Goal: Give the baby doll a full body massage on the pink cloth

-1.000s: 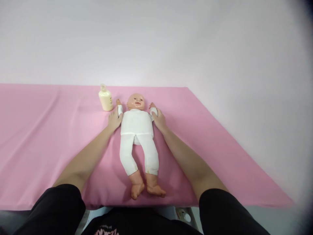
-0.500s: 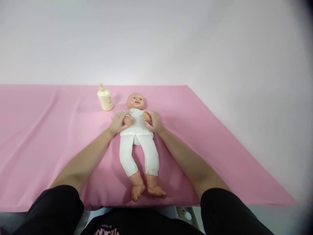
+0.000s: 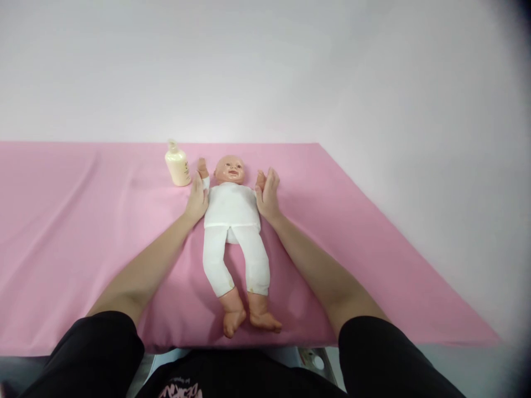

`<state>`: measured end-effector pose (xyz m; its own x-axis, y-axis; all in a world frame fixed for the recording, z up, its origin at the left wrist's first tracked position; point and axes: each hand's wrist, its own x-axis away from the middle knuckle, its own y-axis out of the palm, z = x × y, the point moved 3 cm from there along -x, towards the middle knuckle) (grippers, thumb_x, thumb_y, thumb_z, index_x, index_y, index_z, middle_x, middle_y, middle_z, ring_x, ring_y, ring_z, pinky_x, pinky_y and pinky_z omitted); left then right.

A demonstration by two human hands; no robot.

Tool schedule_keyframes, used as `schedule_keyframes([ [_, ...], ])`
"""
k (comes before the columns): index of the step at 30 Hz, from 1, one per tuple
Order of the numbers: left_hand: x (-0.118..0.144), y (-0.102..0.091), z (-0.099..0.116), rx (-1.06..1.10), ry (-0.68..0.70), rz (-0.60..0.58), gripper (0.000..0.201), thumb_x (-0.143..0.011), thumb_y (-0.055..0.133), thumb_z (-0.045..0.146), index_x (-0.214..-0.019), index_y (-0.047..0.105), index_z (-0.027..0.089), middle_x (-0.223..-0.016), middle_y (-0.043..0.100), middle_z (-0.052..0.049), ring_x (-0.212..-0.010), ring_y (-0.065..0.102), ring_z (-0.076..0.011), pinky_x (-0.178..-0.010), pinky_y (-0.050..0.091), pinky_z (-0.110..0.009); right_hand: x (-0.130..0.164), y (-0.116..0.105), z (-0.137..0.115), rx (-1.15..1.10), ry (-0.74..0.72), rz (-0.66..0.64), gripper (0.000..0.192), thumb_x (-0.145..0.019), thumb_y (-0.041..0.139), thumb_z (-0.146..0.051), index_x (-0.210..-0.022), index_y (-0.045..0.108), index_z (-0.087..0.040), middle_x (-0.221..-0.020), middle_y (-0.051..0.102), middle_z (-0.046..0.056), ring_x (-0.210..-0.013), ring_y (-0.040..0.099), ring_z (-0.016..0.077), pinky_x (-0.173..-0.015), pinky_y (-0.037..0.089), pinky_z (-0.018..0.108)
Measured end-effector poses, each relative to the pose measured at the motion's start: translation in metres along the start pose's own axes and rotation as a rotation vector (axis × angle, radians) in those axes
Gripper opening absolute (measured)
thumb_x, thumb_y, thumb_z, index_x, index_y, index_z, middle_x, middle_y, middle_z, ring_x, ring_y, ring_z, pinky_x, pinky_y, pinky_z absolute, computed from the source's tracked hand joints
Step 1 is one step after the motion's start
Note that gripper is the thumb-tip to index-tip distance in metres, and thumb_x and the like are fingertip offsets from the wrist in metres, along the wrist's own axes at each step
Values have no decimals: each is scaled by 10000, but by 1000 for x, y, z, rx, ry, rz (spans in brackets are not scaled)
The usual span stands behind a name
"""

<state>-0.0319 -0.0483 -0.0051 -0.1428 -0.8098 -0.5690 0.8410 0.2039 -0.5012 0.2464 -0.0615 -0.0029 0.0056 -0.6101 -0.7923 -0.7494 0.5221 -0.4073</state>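
A baby doll (image 3: pixel 232 221) in a white top and white leggings lies on its back on a pink sheet (image 3: pixel 83 232) spread over a table, directly in front of the person. Its long axis runs straight away from the person: bare feet nearest the table's front edge, head at the far end, face up. The person's two bare forearms reach forward along either side of the doll, nearly parallel to its body, so the doll lies between them and neither arm is noticeably closer. The left hand (image 3: pixel 197 199) rests against the doll's raised arm on that side, fingers stretched forward and loosely open, touching rather than clasping. The right hand (image 3: pixel 267 194) mirrors it on the other side, fingers extended and together, pressed beside the doll's other raised arm; whether the thumb hooks around that arm cannot be told. Both doll arms point up toward the far end, level with its head. A small cream-coloured bottle (image 3: pixel 177 166) stands upright on the sheet just beyond and to the outside of the left hand, near the doll's head but apart from it.
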Motion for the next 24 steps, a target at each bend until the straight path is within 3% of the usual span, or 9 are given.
schedule_keyframes([
  [5,-2,-4,-5,26,-59,57,798,-1021,441,485,-1643,78,142,-1744,46,-164,-1630,35,-261,-1339,40,-430,1,1,9,-46,28,124,356,-1002,439,-378,-1315,333,-243,-1266,434,148,-1244,499,270,-1104,466,556],
  [9,-1,-6,-2,32,-74,68,750,-1014,478,452,-1621,138,173,-1721,148,-186,-1621,129,-271,-1332,110,-471,1,-1,14,-37,94,154,267,-999,457,-411,-1192,357,-256,-1186,460,107,-1147,544,243,-1042,513,513],
  [13,-1,-5,-1,-18,-47,28,689,-1019,466,387,-1605,169,179,-1670,266,-217,-1587,249,-292,-1303,215,-531,0,-6,20,17,164,81,292,-1003,427,-413,-1233,387,-238,-1208,484,134,-1184,540,267,-1075,488,516],
  [16,-1,-4,-3,-37,-33,13,724,-998,490,355,-1626,155,224,-1698,231,-171,-1605,191,-296,-1310,194,-544,0,-6,24,14,224,-13,379,-989,423,-410,-1314,411,-215,-1282,482,170,-1261,499,305,-1134,430,560],
  [19,-2,-3,-7,-33,-103,-17,784,-970,536,374,-1639,151,236,-1717,183,-154,-1615,146,-320,-1303,206,-563,0,-3,26,5,240,-77,476,-980,423,-390,-1427,406,-229,-1357,487,174,-1324,456,315,-1174,386,592],
  [24,-2,-3,-7,-23,-128,-45,828,-955,556,378,-1645,130,208,-1714,188,-175,-1606,176,-339,-1280,259,-579,2,2,30,50,266,-149,562,-979,425,-369,-1527,388,-252,-1323,540,145,-1303,488,300,-1147,435,577],
])
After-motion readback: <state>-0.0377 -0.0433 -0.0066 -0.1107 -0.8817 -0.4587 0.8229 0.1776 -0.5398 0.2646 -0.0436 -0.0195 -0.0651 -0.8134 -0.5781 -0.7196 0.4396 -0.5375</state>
